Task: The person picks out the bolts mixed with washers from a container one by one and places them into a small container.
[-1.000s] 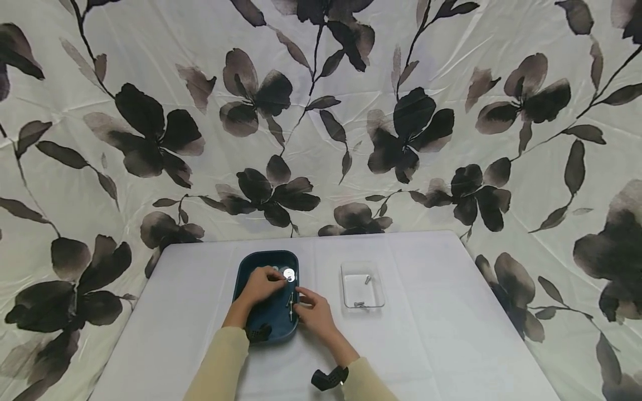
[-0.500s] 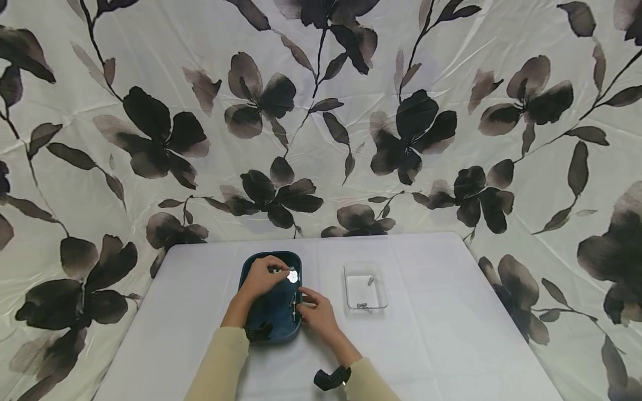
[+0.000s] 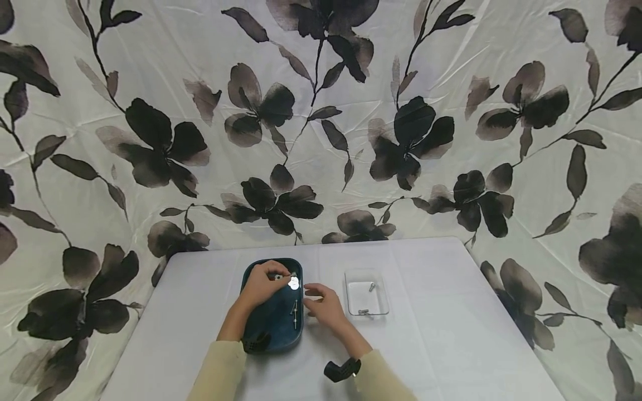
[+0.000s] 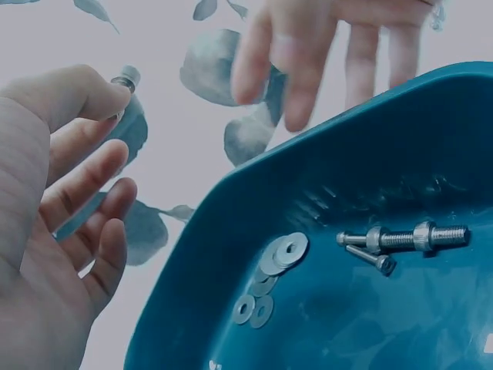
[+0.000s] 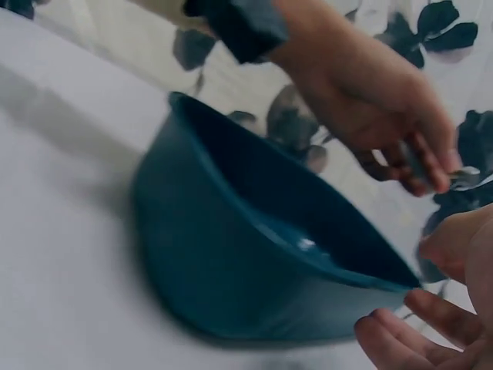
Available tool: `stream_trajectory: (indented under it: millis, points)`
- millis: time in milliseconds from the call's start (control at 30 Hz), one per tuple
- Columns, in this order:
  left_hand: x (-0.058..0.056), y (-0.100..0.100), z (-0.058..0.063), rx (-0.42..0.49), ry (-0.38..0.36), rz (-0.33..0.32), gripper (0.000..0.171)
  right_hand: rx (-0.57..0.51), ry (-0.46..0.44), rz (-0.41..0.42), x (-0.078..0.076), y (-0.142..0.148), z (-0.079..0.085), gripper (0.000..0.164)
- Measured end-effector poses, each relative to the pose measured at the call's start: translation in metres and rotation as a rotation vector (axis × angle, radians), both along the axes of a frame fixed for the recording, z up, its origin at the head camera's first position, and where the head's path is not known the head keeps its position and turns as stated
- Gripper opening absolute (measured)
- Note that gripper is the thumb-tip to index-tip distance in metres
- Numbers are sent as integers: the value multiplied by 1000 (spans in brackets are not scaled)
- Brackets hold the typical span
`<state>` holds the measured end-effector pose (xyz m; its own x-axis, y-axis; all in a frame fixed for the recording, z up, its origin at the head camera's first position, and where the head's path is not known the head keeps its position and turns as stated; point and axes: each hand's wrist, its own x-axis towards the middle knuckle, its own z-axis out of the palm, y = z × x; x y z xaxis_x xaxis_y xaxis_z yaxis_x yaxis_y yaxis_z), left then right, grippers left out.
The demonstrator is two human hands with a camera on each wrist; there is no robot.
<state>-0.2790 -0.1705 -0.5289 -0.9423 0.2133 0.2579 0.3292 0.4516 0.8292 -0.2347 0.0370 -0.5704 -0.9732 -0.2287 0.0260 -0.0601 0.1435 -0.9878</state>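
My left hand is over the far part of a deep blue tray. Between thumb and index finger it pinches a small silver bolt, mostly covered by the fingertips. Just outside the tray's right wall is my right hand, its fingers loosely spread and holding nothing. Inside the tray, several flat washers lie overlapping near one end. A longer bolt carrying nuts lies by the side wall, with a small socket-head screw against it.
To the right of the tray stands a clear plastic box with a few small metal pieces inside. A white cloth covers the table. Behind it hangs a flower-patterned curtain.
My right hand has drawn away from the tray's right rim, a little to the right. The left hand stays over the far part of the tray, still pinching the bolt.
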Motion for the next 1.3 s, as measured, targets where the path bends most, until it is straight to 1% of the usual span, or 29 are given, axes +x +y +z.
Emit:
stream_trajectory:
  millis: [133, 333, 433, 467, 567, 633, 667, 700, 867, 1000, 1133, 1233, 1300]
  points:
    - [2, 1, 3, 2, 1, -3, 6, 32, 9, 4, -12, 18, 13, 33]
    - [4, 1, 4, 11, -19, -15, 5, 111, 83, -31, -23, 52, 26, 31]
    - [6, 1, 3, 18, -16, -29, 6, 158, 110, -71, -27, 71, 30, 29]
    - [9, 2, 8, 20, -19, -38, 5, 178, 117, -89, -28, 77, 31, 29]
    - [11, 1, 5, 20, -18, -49, 5, 229, 121, -149, -30, 97, 33, 27]
    - [13, 2, 2, 16, -31, -49, 6, 259, 117, -190, -31, 110, 33, 25]
    - [13, 2, 1, 14, -36, -49, 7, 274, 115, -208, -32, 115, 33, 25]
    - [11, 1, -6, 13, -36, -44, 6, 286, 116, -223, -33, 121, 32, 25]
    - [13, 2, -11, 30, -45, -47, 6, 315, 128, -301, -34, 142, 28, 26]
    - [14, 3, -15, 21, -62, -32, 6, 356, 106, -351, -35, 153, 18, 28]
    - [14, 5, -20, 18, -60, -28, 6, 380, 83, -379, -36, 161, 6, 33]
    - [15, 7, -22, 12, -53, -21, 6, 357, 54, -379, -34, 166, 0, 35]
    - [16, 9, -23, 3, -66, -12, 6, 336, 21, -377, -34, 168, -4, 35]
